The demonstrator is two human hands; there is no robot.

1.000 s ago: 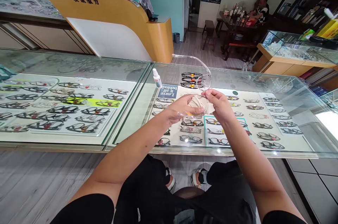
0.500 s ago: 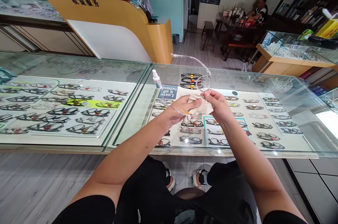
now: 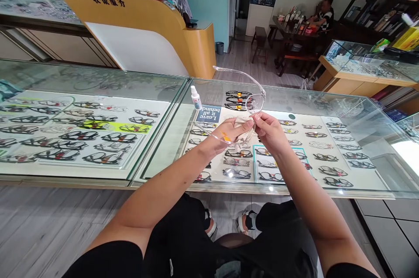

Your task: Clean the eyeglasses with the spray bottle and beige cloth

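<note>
Above the glass counter I hold clear-framed eyeglasses [image 3: 263, 94] in both hands. My left hand [image 3: 227, 135] is closed on a pale cleaning cloth [image 3: 242, 121], pressed around one lens; that lens is mostly hidden by cloth and fingers. One temple crosses my left wrist, and an orange mark shows beside it. My right hand [image 3: 269, 130] pinches the frame near its bridge. The other lens and temple stick up past my fingers. A white spray bottle [image 3: 196, 98] stands upright on the glass, left of my hands.
Rows of eyeglasses lie inside the glass display case [image 3: 163, 147]. A blue printed card [image 3: 209, 114] lies near the bottle. Beyond stands a wooden cashier counter [image 3: 196, 46] with a person behind it. Another person [image 3: 325, 14] sits at a dark table, back right.
The eyeglasses have tilted slightly, their raised lens shifting a little right. My left hand and the cloth have turned a little at the covered lens; the right hand keeps its pinch.
</note>
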